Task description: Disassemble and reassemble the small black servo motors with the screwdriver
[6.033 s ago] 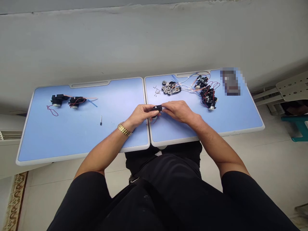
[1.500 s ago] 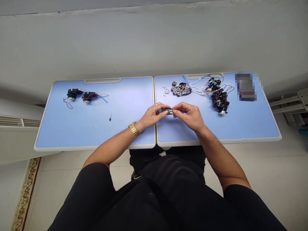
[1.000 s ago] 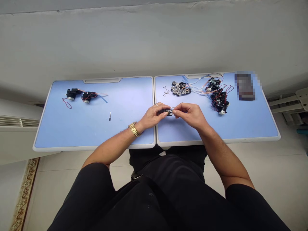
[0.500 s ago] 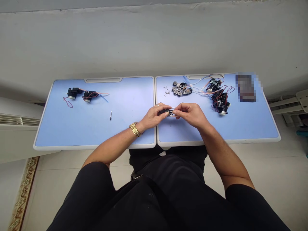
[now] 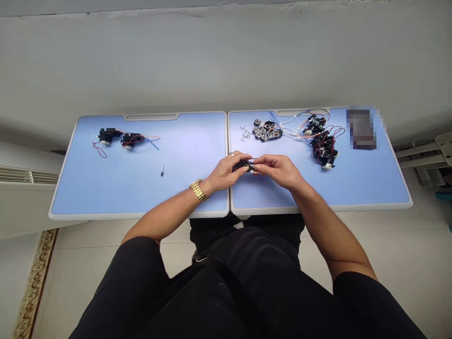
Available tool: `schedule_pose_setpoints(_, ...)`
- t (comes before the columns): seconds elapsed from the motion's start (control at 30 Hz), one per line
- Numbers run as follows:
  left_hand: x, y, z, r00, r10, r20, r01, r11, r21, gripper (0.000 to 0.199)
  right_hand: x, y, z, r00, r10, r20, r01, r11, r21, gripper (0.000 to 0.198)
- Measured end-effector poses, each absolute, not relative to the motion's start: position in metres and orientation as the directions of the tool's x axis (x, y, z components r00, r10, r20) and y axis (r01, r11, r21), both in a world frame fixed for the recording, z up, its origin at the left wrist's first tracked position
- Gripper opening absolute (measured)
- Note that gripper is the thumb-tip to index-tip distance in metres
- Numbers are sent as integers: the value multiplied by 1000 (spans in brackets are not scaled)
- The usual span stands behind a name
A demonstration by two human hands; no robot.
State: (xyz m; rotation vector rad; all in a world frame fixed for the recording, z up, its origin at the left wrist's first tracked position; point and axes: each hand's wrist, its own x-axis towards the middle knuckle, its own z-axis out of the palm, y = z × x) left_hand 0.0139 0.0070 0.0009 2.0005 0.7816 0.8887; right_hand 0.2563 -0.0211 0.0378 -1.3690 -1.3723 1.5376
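Note:
Between my two hands is a small black mechanical part [image 5: 241,165], held low over the right-hand table near the seam. My left hand [image 5: 228,169], with a ring and a gold watch at the wrist, is closed around its left side, thumb on top. The thumb and fingers of my right hand [image 5: 277,168] pinch its right end, where a pale edge shows. My fingers cover much of the part, so its exact kind is unclear. Beyond it lie several small screws [image 5: 245,134] and a cluster of black parts with round metal pieces [image 5: 263,130].
Black motor assemblies with red wires [image 5: 324,148] and pale blue tubes [image 5: 293,132] lie at the right. A pixelated dark object [image 5: 362,129] is at the far right. Two similar black assemblies [image 5: 108,135] and a short screwdriver bit [image 5: 162,169] lie on the left table.
My right hand has shifted slightly down, its fingers closing in nearer the black part's right end. My left hand keeps its hold almost unmoved.

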Motion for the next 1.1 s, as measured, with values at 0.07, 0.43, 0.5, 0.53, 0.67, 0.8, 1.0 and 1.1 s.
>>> schedule_pose_setpoints(0.07,14,7,1,556,759,338,200,-517,832,33,257,-23,36,-229,952,-202,192,-159,-968,57)
schedule_pose_setpoints(0.43,14,4,6,559,742,371,169,-540,824,33,262,-26,42,-189,975,-117,304,-56,-951,50)
schedule_pose_setpoints(0.5,14,4,6,559,741,370,179,-545,819,33,262,-28,44,-182,975,-129,306,-69,-950,47)
schedule_pose_setpoints(0.53,14,4,6,561,741,369,183,-546,818,33,262,-29,45,-179,975,-133,314,-71,-947,45)
schedule_pose_setpoints(0.67,14,3,6,564,737,372,192,-555,809,34,261,-33,46,-173,974,-143,351,-75,-933,37)
schedule_pose_setpoints(0.8,14,3,5,557,739,379,192,-558,807,34,259,-34,41,-177,961,-213,315,-150,-937,39)
schedule_pose_setpoints(1.0,14,4,4,550,756,354,189,-526,829,34,258,-29,37,-234,944,-232,237,-176,-955,58)
schedule_pose_setpoints(1.1,14,4,5,538,780,320,195,-484,853,34,257,-25,40,-270,937,-221,208,-167,-964,59)
